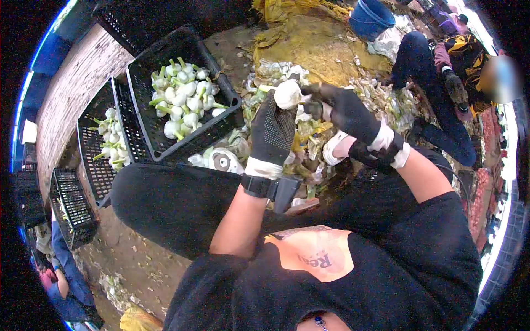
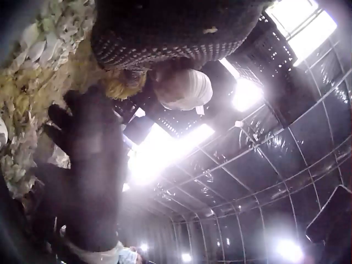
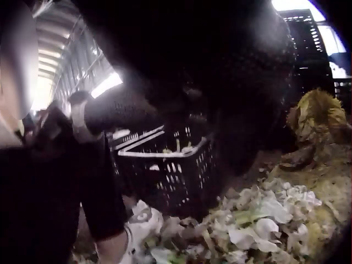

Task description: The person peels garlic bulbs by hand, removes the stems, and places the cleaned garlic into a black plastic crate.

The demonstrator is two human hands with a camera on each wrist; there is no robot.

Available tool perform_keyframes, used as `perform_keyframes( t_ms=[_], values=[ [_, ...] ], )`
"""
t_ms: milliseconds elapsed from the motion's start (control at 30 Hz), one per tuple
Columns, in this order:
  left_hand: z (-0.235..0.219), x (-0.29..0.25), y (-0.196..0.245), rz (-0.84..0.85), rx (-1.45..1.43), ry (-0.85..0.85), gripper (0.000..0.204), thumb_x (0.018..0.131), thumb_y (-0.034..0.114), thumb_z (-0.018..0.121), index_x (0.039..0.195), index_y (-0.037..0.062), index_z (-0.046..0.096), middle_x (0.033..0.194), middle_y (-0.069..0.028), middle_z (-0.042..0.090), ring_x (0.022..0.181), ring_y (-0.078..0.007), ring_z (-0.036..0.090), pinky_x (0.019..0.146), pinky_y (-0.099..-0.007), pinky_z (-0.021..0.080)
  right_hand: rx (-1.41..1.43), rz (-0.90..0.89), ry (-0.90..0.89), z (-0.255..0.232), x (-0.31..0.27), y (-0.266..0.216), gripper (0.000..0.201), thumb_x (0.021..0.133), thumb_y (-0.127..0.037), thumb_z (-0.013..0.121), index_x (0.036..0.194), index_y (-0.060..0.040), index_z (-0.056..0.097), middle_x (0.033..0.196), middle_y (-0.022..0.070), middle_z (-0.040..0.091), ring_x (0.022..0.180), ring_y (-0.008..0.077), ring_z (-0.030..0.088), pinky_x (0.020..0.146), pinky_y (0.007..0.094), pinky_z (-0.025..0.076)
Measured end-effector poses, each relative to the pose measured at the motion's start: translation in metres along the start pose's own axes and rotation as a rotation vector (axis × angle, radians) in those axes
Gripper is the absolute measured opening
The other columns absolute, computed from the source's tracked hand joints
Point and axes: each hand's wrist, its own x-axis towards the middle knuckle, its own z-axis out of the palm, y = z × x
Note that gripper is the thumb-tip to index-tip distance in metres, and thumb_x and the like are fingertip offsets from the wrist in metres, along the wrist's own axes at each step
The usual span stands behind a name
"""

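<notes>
My left hand, in a black dotted glove, holds a white bulb up by its fingertips above my lap. The right hand, also in a black glove, is curled around a small dark tool held against the bulb's right side. From the left wrist view the bulb sits under the left glove, with the right hand a dark blur below it. The right wrist view is mostly filled by the right glove, with the left hand beyond it.
A black crate full of white bulbs with green stems stands ahead on the left, with a second crate beside it and an empty one nearer. Peelings cover the ground ahead. A blue bucket and a seated person are at the far right.
</notes>
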Motion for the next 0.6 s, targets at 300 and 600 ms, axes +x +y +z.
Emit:
perform_keyframes(
  t_ms=[300, 600],
  values=[
    [0.001, -0.005, 0.01, -0.054, -0.457, 0.076, 0.032, 0.098, 0.02, 0.046, 0.118, -0.0029, 0.051, 0.115, -0.0127, 0.059, 0.105, -0.0217, 0.058, 0.093, -0.0342, 0.047, 0.364, 0.196, 0.13, -0.013, 0.013, -0.034, 0.02, 0.085, -0.023, 0.058, 0.091, -0.0052, 0.065, 0.068, 0.005, 0.061, 0.058, 0.0155, 0.06, 0.056, 0.0298, 0.048],
    [0.006, -0.004, 0.002, -0.197, -1.062, -0.039, 0.028, 0.095, 0.019, 0.053, 0.115, -0.001, 0.054, 0.111, -0.011, 0.06, 0.101, -0.0182, 0.059, 0.087, -0.0286, 0.048, -0.538, 0.022, 0.18, -0.016, 0.01, 0.0, 0.011, 0.081, -0.012, 0.065, 0.091, -0.0083, 0.061, 0.074, 0.0143, 0.063, 0.065, 0.0296, 0.062, 0.058, 0.0346, 0.047]
  ],
)
